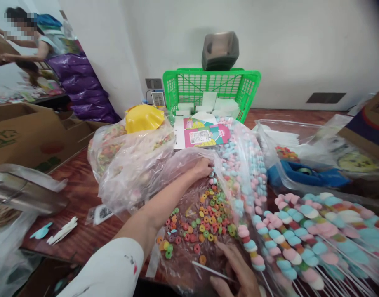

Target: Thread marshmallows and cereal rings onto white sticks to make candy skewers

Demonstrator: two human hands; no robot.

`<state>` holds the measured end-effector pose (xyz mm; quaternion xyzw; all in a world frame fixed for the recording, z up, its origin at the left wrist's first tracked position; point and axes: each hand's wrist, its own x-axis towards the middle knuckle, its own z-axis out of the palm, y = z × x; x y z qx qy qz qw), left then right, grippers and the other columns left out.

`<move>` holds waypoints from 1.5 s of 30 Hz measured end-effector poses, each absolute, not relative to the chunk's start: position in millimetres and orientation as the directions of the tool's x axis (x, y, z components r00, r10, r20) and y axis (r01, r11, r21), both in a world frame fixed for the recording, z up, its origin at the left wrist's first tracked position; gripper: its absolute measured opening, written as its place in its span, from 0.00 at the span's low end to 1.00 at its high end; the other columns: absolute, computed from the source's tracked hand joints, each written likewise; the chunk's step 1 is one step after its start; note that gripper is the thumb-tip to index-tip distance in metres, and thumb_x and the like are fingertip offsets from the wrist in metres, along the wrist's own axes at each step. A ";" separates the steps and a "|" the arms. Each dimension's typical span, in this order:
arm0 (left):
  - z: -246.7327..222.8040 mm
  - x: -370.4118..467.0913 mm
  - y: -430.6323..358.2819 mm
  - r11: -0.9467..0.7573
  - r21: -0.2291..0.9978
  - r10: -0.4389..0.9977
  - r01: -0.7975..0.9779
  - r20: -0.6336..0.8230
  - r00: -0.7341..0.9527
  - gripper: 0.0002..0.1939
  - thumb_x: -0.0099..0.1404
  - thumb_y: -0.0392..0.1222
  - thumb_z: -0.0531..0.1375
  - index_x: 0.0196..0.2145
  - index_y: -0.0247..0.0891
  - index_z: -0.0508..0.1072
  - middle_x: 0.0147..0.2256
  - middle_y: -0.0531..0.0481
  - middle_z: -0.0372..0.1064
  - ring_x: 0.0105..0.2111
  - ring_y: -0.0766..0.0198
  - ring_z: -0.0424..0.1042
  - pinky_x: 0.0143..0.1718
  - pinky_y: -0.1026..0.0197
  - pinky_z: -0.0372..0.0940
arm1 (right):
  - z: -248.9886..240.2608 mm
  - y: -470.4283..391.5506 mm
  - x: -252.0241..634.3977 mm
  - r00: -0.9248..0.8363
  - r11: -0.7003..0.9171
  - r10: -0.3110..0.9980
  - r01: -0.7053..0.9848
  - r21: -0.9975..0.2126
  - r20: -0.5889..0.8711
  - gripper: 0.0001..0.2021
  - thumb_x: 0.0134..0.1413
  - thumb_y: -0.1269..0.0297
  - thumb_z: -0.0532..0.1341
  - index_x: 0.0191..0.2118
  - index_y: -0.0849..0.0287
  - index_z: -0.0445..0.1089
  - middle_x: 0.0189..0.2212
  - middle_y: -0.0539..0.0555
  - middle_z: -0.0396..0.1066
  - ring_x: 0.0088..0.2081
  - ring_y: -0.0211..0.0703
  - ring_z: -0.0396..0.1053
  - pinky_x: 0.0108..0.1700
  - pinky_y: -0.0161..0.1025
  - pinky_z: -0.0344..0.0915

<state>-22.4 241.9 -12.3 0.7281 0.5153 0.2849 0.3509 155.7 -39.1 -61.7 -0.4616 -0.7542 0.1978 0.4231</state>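
Observation:
My left hand (204, 167) reaches forward over a clear plastic bag, its fingers curled. Small pink and blue marshmallows (212, 180) lie right at its fingertips; whether any are in its grasp is hidden. Beneath my forearm, colourful ring-shaped candies (204, 225) are spread on the clear plastic. Low in the view, my right hand (238, 270) grips a thin white stick (209, 270), whose bare end points left. Beside that hand lies a marshmallow skewer (251, 247). A large bag of twisted pink and blue marshmallows (241, 156) stands just beyond.
Many finished marshmallow skewers (313, 231) are piled at the right, near a blue tape dispenser (307, 175). A green basket (212, 76) stands behind printed cards (204, 134). On the left are a yellow bowl-like item (145, 118), a metal container (25, 189) and a cardboard box (37, 134). Another person works far left.

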 end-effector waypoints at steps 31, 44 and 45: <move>22.3 -8.8 7.4 -0.229 0.974 0.972 -0.001 0.228 0.055 0.15 0.50 0.31 0.66 0.38 0.37 0.79 0.40 0.46 0.72 0.40 0.62 0.71 0.37 0.64 0.67 | -28.8 -57.8 164.2 -0.142 0.439 0.796 0.805 -0.399 0.588 0.19 0.57 0.77 0.50 0.50 0.64 0.70 0.37 0.58 0.78 0.32 0.45 0.77 0.31 0.37 0.73; 2.6 -18.0 2.9 -0.232 0.969 0.972 0.087 0.235 -0.029 0.14 0.50 0.37 0.69 0.38 0.39 0.79 0.33 0.49 0.77 0.33 0.63 0.74 0.36 0.62 0.70 | -25.3 -62.4 167.4 -0.281 0.494 0.788 0.820 -0.290 0.548 0.19 0.56 0.79 0.48 0.48 0.67 0.72 0.31 0.59 0.77 0.28 0.44 0.76 0.27 0.36 0.70; 0.6 -17.6 2.4 -0.301 0.942 0.952 0.148 0.307 -0.019 0.13 0.51 0.36 0.69 0.37 0.40 0.79 0.33 0.49 0.77 0.33 0.63 0.75 0.36 0.62 0.70 | -25.8 -62.5 167.5 -0.278 0.490 0.791 0.821 -0.293 0.544 0.19 0.55 0.79 0.49 0.47 0.67 0.72 0.30 0.59 0.77 0.28 0.45 0.76 0.27 0.36 0.69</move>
